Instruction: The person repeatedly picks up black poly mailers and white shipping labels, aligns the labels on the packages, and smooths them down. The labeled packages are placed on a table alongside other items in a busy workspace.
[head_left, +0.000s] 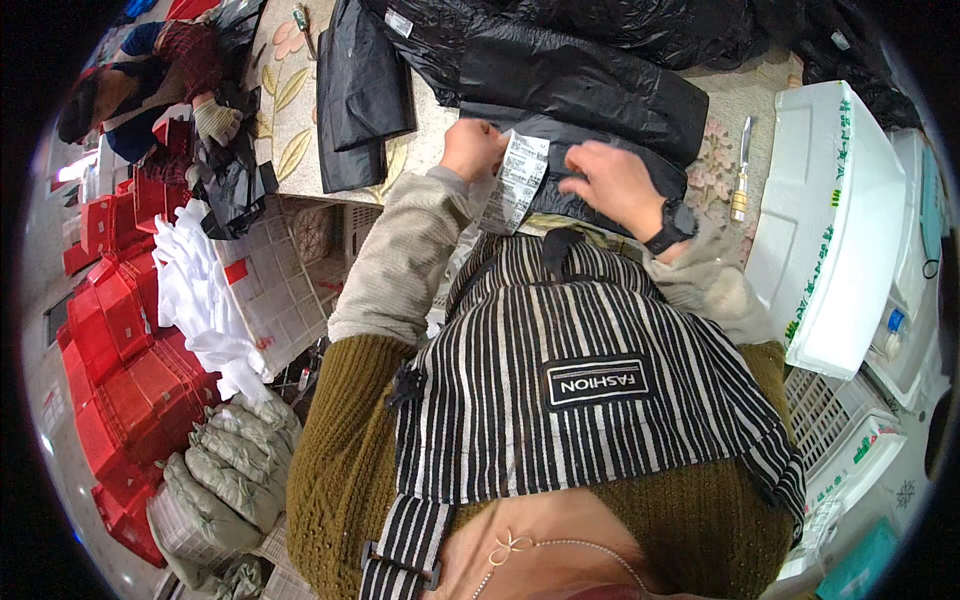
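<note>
My left hand (472, 150) is closed on the upper left edge of a strip of white printed labels (517, 176), which hangs down toward my striped apron. To the right of the strip, my right hand (607, 180), with a black watch on its wrist, is held with fingers apart and slightly blurred; no item shows in it. Beneath both hands lie folded black plastic bags (570, 90) on a table with a flower-patterned cover (289, 97). One bag farther back bears a white label (398, 23). Another folded black bag (360, 90) lies left of my hands.
A knife (742, 169) with a light handle lies right of the bags, beside a white foam box (810, 225). Red crates (142, 375), white plastic bags (199, 292) and tied sacks (232, 465) stand at left. A co-worker's gloved hand (217, 122) is near black bags.
</note>
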